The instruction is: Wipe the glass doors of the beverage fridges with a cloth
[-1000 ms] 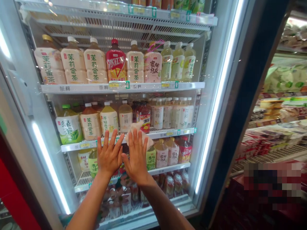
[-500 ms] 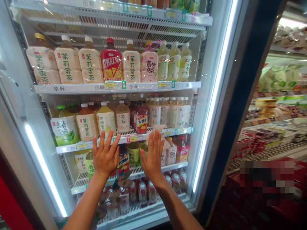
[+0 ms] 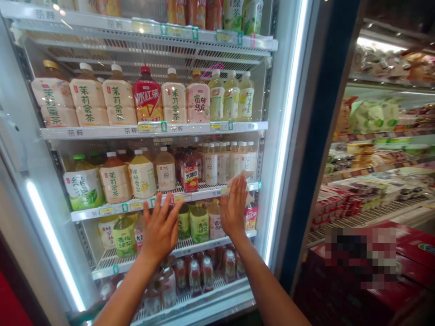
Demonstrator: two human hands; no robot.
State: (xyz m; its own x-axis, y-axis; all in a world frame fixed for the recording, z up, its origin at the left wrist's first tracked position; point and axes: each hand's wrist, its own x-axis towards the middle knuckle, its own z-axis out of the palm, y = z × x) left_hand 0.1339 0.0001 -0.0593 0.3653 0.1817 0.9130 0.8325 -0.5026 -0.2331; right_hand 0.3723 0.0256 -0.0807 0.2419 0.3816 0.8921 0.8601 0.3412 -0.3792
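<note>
My left hand (image 3: 160,228) is raised with its fingers spread, flat towards the glass door of a drinks cooler, and holds nothing. My right hand (image 3: 234,208) lies flat over a thin pale tissue (image 3: 249,198), whose edges show above and beside the fingers. The tissue is against the glass. Behind the glass, shelves (image 3: 152,131) carry rows of bottled tea, among them a red-labelled bottle (image 3: 148,97) and a green-labelled bottle (image 3: 83,183). Whether my left palm touches the glass I cannot tell.
A bright light strip (image 3: 285,131) runs down the cooler's right side, another (image 3: 54,244) down the left. Farther right, an open chilled display (image 3: 367,174) holds packaged goods, with dark red boxes (image 3: 411,246) below. A door handle (image 3: 18,136) shows at the left edge.
My right hand has moved right across the glass with the tissue. My left hand has shifted slightly right over the shelves. The view has turned a little to the right and up.
</note>
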